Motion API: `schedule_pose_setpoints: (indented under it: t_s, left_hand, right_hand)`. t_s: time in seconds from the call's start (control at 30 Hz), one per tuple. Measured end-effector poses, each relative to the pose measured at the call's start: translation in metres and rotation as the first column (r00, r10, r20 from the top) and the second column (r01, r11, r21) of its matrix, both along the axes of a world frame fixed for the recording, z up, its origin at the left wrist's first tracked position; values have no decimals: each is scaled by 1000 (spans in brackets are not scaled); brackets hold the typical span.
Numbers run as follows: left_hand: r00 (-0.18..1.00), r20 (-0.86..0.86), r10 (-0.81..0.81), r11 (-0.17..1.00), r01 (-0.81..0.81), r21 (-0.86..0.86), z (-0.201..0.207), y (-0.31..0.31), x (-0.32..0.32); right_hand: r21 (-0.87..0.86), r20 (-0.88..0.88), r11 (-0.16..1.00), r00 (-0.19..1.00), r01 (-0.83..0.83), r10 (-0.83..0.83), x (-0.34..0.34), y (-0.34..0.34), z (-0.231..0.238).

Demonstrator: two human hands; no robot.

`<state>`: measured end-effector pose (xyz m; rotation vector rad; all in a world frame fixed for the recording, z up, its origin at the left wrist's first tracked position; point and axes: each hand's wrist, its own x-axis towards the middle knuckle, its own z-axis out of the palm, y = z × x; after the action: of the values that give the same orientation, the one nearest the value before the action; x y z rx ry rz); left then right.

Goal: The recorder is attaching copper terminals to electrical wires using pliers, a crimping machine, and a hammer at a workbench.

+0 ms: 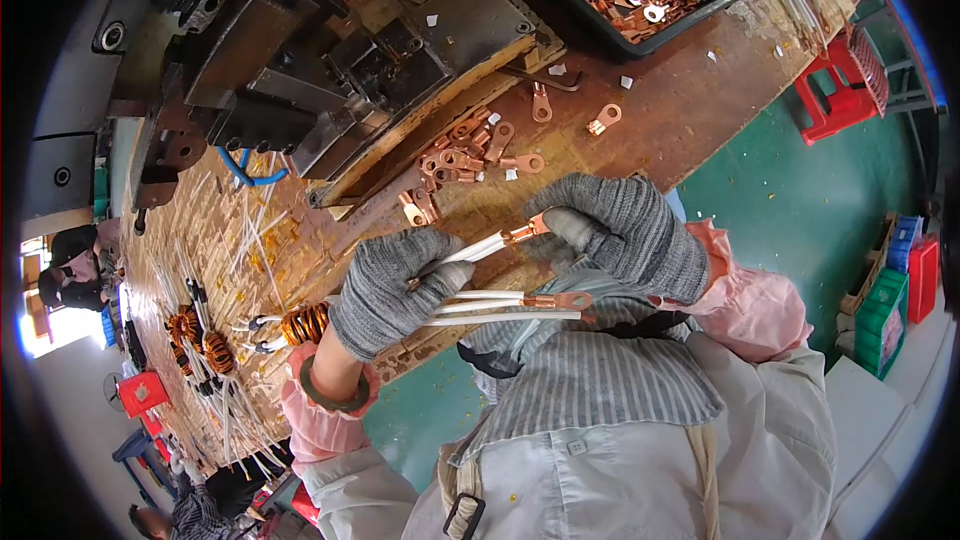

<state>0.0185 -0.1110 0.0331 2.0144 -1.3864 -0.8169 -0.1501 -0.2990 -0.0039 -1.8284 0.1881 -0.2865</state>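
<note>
My left hand [393, 290], in a grey knitted glove, is closed round white insulated wires [478, 248]. At the end of the upper wire sits a copper cable lug [524, 231]. My gloved right hand [628, 237] pinches the lug's outer end between thumb and fingers. Below, another white wire [490, 295] ends in a copper lug [560, 301], and a further wire lies just under it. A copper-wound ring coil [305, 324] rests beside my left wrist; how its leads join these wires is hidden by my hand.
A dark metal press [370, 70] stands on the wooden bench [690, 105] ahead. Loose copper lugs [458, 157] lie before it, and more fill a black tray [645, 45] at the far right. Several ring coils [205, 340] with white leads lie left. A red stool [838, 90] stands right.
</note>
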Motion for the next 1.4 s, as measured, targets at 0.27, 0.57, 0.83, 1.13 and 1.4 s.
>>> schedule_pose_setpoints:
  t_s: [0.27,0.57,0.83,1.13,1.4]
  left_hand:
    - [1000,-9,15,998,-15,-56,-5,-6,2]
    - [997,73,9,998,-5,-63,7,7,9]
    - [945,328,16,953,-114,282,48,101,45]
    - [835,418,358,914,-405,25,-8,152,40]
    - [684,555,474,875,-440,-205,1,112,-23]
  right_hand:
    - [-126,78,987,993,102,-92,7,6,-4]
    - [80,24,996,999,40,-42,9,-2,4]
    - [169,24,985,999,31,-36,11,-4,-3]
    - [349,5,937,999,32,-35,25,-15,1]
    - [458,65,889,997,-3,-29,69,-69,29]
